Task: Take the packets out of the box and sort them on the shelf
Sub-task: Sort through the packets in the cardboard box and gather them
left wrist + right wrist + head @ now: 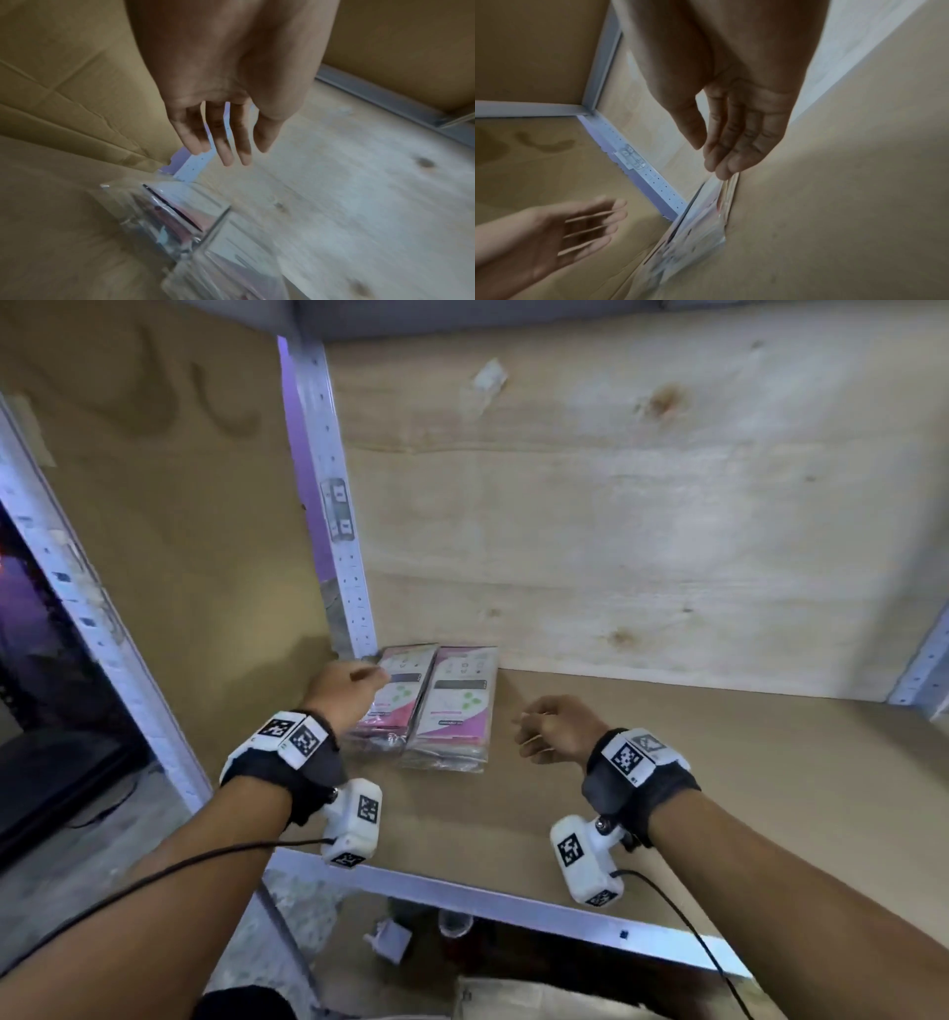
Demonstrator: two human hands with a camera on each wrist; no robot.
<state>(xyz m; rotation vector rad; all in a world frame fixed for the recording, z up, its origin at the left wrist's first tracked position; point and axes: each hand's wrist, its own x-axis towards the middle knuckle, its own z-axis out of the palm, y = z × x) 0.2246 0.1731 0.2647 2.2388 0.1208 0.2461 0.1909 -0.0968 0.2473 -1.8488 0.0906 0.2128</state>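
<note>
Two pink and white packets in clear wrap lie side by side on the cardboard-lined shelf (667,762), in its back left corner: the left packet (398,695) and the right packet (457,706). My left hand (344,685) hovers over the left packet's left edge, fingers straight and spread in the left wrist view (226,146), holding nothing. My right hand (549,729) hangs just right of the right packet, fingers relaxed and empty (721,158). In the right wrist view the packets (698,223) lie below the fingertips. The box is hidden except a cardboard corner (513,999) below the shelf.
A perforated metal upright (339,516) stands in the back left corner, with a plywood back wall (642,505) and a cardboard side panel (179,531). The shelf's metal front rail (488,901) runs below my wrists. The shelf stretches bare to the right of the packets.
</note>
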